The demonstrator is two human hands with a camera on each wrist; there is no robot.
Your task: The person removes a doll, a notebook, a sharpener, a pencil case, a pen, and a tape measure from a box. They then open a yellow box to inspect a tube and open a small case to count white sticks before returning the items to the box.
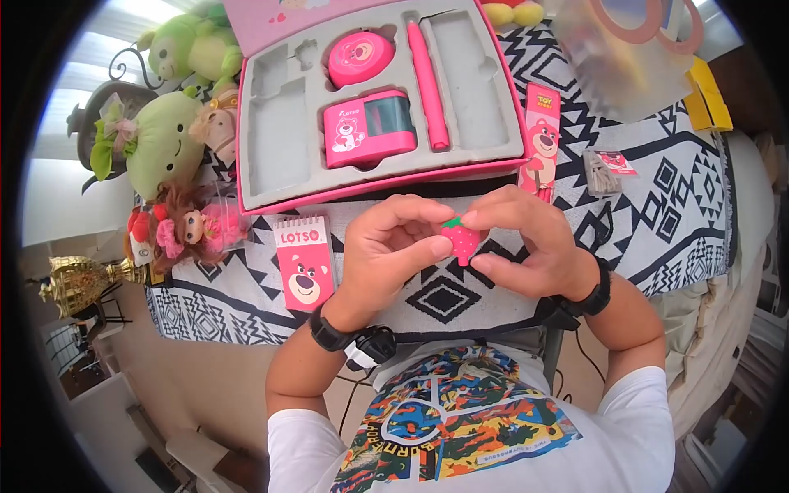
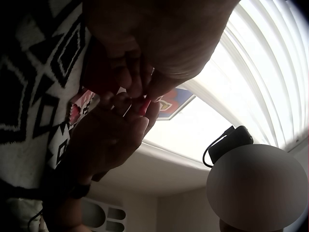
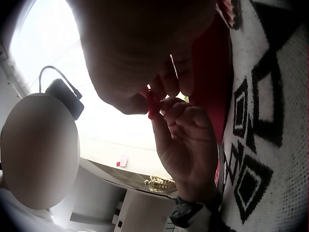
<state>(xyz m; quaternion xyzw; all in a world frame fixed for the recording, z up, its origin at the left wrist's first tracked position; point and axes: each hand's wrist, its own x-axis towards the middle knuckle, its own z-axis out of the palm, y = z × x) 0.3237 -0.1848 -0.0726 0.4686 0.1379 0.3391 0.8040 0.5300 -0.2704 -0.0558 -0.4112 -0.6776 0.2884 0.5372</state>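
A small pink strawberry-shaped piece (image 1: 462, 240) with a green top is held up between both hands, above the patterned cloth. The left hand (image 1: 386, 251) pinches its left side with thumb and index finger. From the right, the right hand (image 1: 530, 242) grips it, index finger at the green top and thumb near the lower end. Both wrist views are dark; a bit of the piece (image 2: 145, 106) shows red between the fingertips in the left wrist view, and the same red piece (image 3: 153, 104) appears in the right wrist view.
Beyond the hands lies an open pink box (image 1: 271, 177) with a sharpener, a round case and a pen in its tray. A notepad (image 1: 305, 271) is left; a narrow pack (image 1: 542, 140) and small packet (image 1: 610, 171) are right. Plush toys (image 1: 164, 144) stand at the left.
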